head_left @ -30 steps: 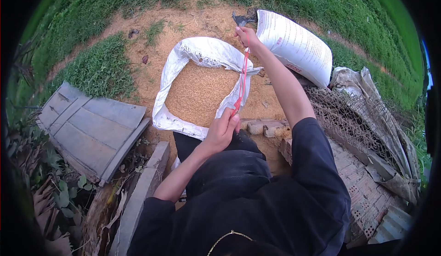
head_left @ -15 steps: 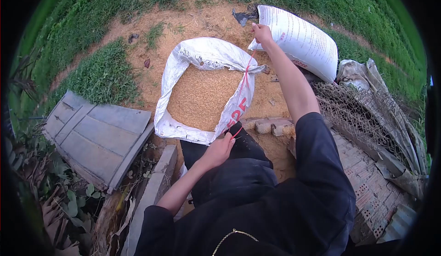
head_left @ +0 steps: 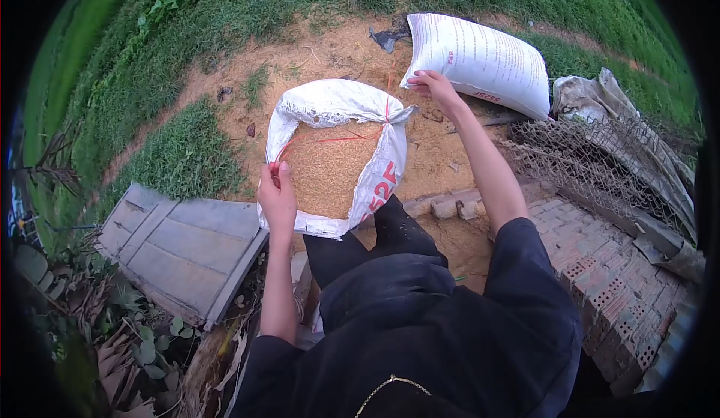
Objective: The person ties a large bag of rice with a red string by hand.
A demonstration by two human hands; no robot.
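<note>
The left hand (head_left: 277,193) has crossed from the sack's near right edge to its left rim and pinches the red string (head_left: 330,139), which now lies across the open sack (head_left: 330,101) of tan grain (head_left: 326,170). The right hand (head_left: 431,84), lower than before, curls by the sack's far right corner; I cannot tell whether it grips anything.

Grain sack (head_left: 330,103), left grip (head_left: 277,193) pinching red string (head_left: 337,139)

The scene is viewed from one head-worn camera, tilted forward and down; the sack (head_left: 330,155) is seen near, from above.
</note>
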